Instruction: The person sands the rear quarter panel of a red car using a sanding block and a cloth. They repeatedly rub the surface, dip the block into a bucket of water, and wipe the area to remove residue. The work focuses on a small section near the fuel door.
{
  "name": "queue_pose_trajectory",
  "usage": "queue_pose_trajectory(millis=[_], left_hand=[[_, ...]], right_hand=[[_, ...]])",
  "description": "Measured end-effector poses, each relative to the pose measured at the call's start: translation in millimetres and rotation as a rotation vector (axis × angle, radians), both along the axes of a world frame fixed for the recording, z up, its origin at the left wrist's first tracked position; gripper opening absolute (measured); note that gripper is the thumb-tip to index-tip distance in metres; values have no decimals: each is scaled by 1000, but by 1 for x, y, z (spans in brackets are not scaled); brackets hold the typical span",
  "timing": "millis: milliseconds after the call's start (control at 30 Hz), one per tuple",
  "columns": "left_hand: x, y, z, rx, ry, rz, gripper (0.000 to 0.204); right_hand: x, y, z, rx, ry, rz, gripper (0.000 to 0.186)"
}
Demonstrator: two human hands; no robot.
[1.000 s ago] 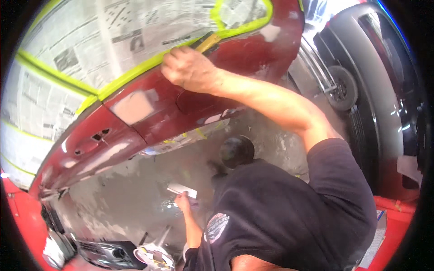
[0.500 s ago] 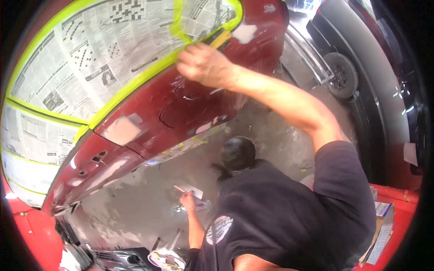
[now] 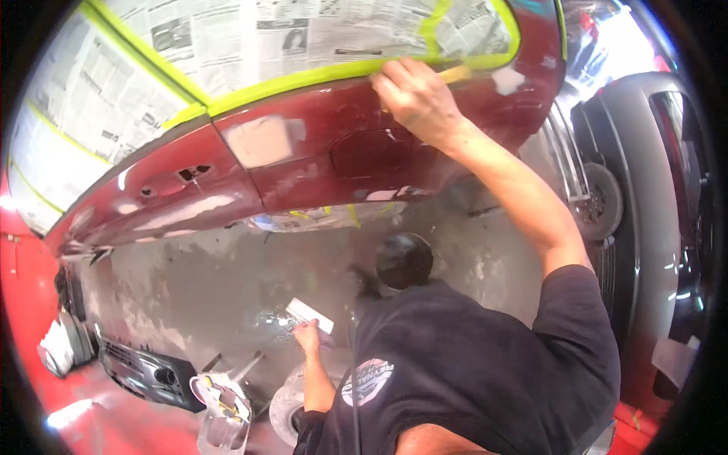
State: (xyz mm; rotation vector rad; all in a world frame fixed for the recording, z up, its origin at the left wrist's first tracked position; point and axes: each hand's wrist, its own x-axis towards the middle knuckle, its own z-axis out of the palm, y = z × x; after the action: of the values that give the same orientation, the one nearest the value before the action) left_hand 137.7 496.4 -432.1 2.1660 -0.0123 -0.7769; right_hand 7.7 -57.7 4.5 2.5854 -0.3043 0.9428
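My right hand (image 3: 418,100) is raised against the dark red car body (image 3: 311,174), just below the taped window edge. Its fingers are closed around a flat yellow tool (image 3: 456,73), blurred at its far end and pointing right. Lower down, near my body, my left hand (image 3: 307,336) grips a thin white rectangular piece (image 3: 310,314), held out over the floor. Newspaper (image 3: 341,34) covers the car windows, edged with yellow-green masking tape (image 3: 296,82). A pale patch (image 3: 259,141) and a smaller light patch (image 3: 507,80) mark the red panel.
A dark car (image 3: 644,227) stands at the right, with a wheel (image 3: 600,203) beside it. Dark car parts (image 3: 148,375) and a clear container (image 3: 224,425) are at lower left. The grey floor (image 3: 205,280) has pale smears. A round dark object (image 3: 404,261) is before my body.
The view has shifted, so the car sits farther right and at another angle. My right hand has slid left along the panel with the yellow tool. My left hand keeps its white piece.
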Motion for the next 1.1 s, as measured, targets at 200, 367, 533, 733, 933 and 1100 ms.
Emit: queue_pose_trajectory(millis=[200,367,533,733,933,1100], left_hand=[[-10,38,-18,160,-6,27,35],[3,50,-45,148,-28,0,34],[16,27,6,128,2,-2,28],[46,-1,47,12,95,178,23],[36,6,33,117,-17,-5,30],[40,19,12,187,-35,-22,38]], right_hand=[[18,-4,-13,-19,30,-28,20],[41,-8,-17,-43,24,30,14],[143,37,-15,-54,116,61,23],[103,30,-15,-3,117,2,13],[208,69,-22,-92,148,22,15],[161,61,-20,76,109,105,14]])
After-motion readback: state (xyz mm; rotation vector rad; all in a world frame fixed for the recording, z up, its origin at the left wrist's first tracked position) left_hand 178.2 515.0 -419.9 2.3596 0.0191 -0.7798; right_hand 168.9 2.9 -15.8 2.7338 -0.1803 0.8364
